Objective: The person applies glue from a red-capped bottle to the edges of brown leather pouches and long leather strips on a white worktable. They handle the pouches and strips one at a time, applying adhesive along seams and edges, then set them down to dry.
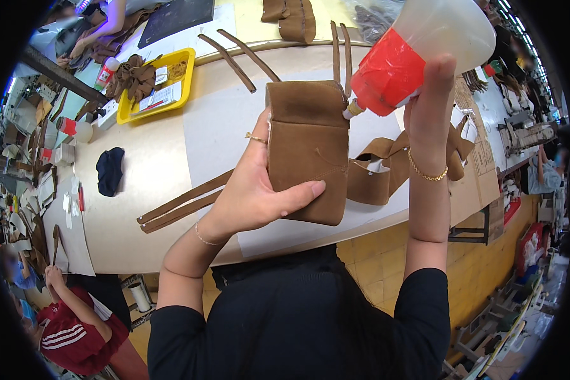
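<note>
A brown leather pouch-like piece [309,152] is held up over the table in my left hand [250,180], the thumb lying across its front and the fingers behind it. My right hand [429,104] grips a translucent squeeze bottle [453,35] wrapped with red tape, tilted so its nozzle [354,110] points down-left. The nozzle tip meets or nearly meets the upper right edge of the brown piece. Whether any liquid is coming out cannot be seen. Two brown straps [183,209] stretch out to the left beneath my left forearm.
Brown looped leather pieces [380,171] lie right of the pouch. Loose strips [234,63] are farther back. At the left stand a yellow tray [187,82] with brown pieces in it and a dark blue cloth [110,171]. Co-workers sit around; one in a red shirt [76,329] is lower left.
</note>
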